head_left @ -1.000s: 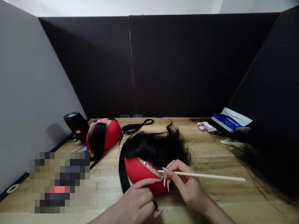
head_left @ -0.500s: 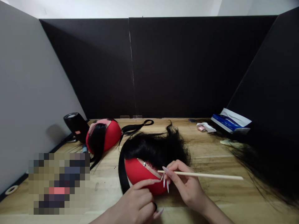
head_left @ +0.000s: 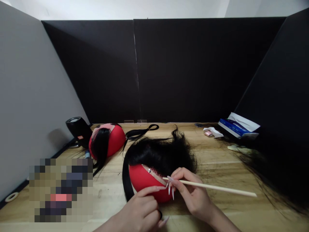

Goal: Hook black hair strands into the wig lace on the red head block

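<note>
- Two bare hands are at the nearer red head form [head_left: 142, 180], which lies on the wooden table [head_left: 108, 196] in front of the person.
- Right hand [head_left: 196, 198]: thumb and index finger are clamped on a thin pale stick [head_left: 224, 188]. The stick slants down to the right, its other tip close to the pale band [head_left: 154, 174] along the hair's edge.
- Left hand [head_left: 145, 209]: the index finger stretches along the red form, its tip touching near the end of the band; the thumb is apart from it and the other fingers are curled.
- Black hair [head_left: 159, 153] covers the far side of the form and spreads behind it; a straight lock hangs down its left side.
- Behind, to the left, sits another red head form [head_left: 117, 140] with dark hair over its front, beside a black speaker [head_left: 80, 132].
- Near the back lies a looped hair bundle [head_left: 140, 131].
- On the right are a blue tissue box [head_left: 235, 128], a crumpled tissue [head_left: 216, 132] and loose dark hair [head_left: 272, 170].
- A tape roll [head_left: 11, 197] lies at far left.
</note>
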`<state>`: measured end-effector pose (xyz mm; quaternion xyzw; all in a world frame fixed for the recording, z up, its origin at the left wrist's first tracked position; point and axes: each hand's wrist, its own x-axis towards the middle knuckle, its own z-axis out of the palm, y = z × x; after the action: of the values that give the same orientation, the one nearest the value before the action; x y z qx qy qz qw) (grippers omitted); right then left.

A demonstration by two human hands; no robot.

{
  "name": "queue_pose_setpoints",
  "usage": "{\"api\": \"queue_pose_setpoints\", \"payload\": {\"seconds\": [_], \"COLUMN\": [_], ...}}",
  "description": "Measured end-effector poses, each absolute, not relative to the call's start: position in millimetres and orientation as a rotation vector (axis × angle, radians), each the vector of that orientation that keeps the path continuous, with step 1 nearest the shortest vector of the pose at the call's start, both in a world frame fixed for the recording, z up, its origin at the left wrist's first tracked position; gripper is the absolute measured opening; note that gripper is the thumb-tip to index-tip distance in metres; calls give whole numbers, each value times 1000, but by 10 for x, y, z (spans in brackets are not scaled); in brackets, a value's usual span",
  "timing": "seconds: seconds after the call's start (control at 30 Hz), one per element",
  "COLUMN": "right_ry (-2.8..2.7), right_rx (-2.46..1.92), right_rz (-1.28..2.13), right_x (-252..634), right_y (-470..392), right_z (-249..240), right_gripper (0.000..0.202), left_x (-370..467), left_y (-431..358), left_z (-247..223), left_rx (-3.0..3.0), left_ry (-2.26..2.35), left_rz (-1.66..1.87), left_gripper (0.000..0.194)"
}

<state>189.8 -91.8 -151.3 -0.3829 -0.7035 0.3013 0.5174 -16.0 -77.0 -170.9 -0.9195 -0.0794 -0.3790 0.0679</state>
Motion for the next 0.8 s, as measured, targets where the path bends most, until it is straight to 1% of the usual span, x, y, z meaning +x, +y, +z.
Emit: {"api": "queue_pose_setpoints", "payload": {"seconds": [0.33, 0.8], "right_ry": [-1697, -1656], "right_rx": [-881, -867], "right_rz": [691, 712], "right_x": [1902, 1893], "right_y": [-930, -900], "right_z": [-1549, -1585], "right_gripper": [17, 19], "left_x": [-161, -166], "left_y": [-748, -764], "left_z": [-1709, -1739], "left_rx": [-2758, -2780], "left_ry": [-220, -243], "left_rz": [-1144, -1143], "left_gripper": [43, 40]}}
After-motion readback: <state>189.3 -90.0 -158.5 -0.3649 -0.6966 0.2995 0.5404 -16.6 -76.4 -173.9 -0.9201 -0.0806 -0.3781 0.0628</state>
